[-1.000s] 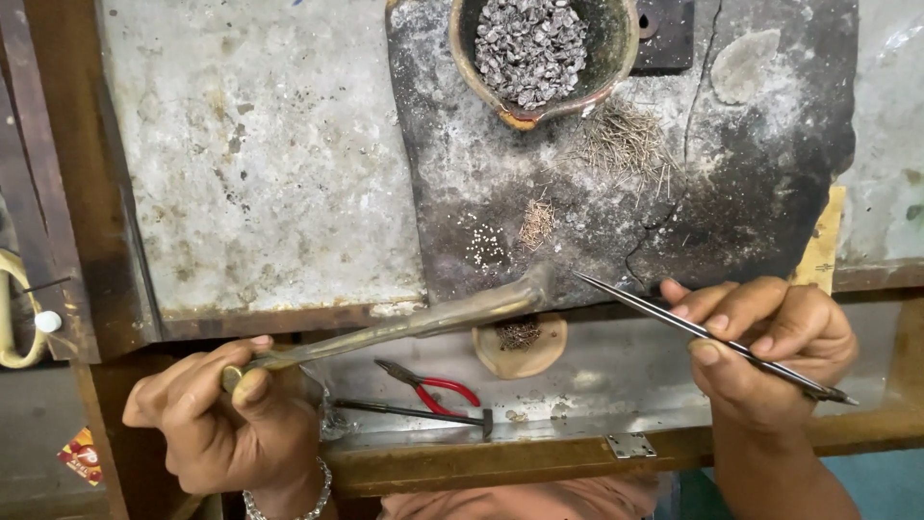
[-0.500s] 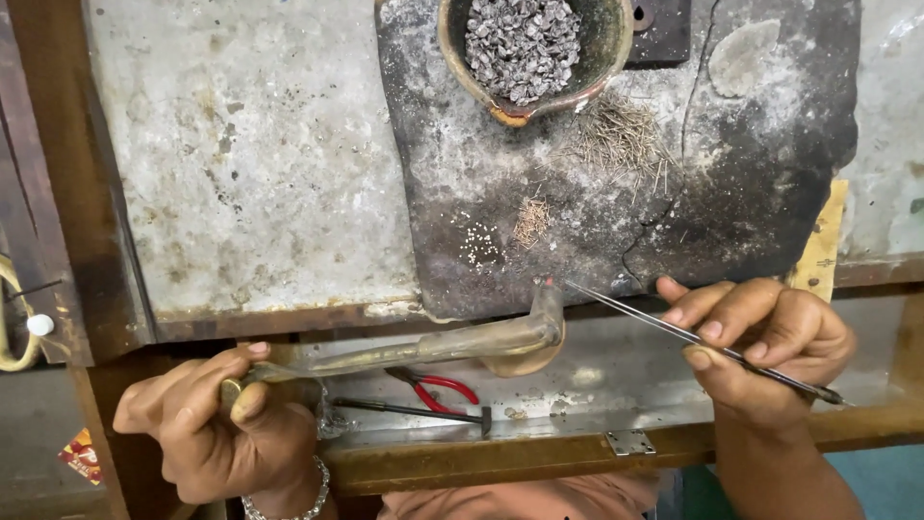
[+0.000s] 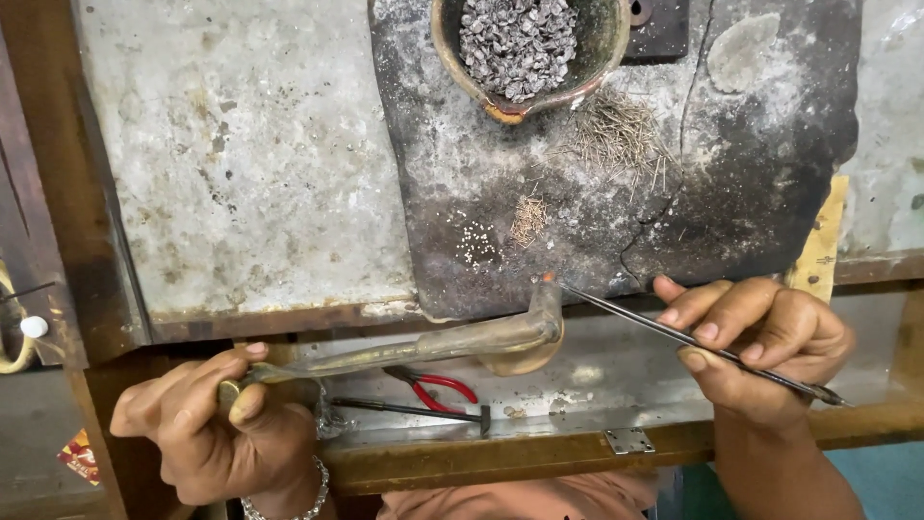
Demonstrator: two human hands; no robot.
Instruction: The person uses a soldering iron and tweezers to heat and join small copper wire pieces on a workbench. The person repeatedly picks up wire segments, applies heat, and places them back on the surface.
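At lower left, the left hand (image 3: pixel 207 424) grips a curved brass blowpipe (image 3: pixel 462 339), its bent tip aimed up at a small orange glow (image 3: pixel 548 277). At lower right, the right hand (image 3: pixel 760 337) pinches long thin steel tweezers (image 3: pixel 674 332), tips meeting that glow on the charred dark slab's (image 3: pixel 770 193) lower edge, centre frame.

left slab (image 3: pixel 241 164) open | bowl (image 3: pixel 525 48), wire piles (image 3: pixel 616 135) block right

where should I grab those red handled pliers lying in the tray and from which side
Grip the red-handled pliers by the two red handles, coming from above on the right. The handles splay open and lie bare there, while the jaw end tucks under the brass torch.
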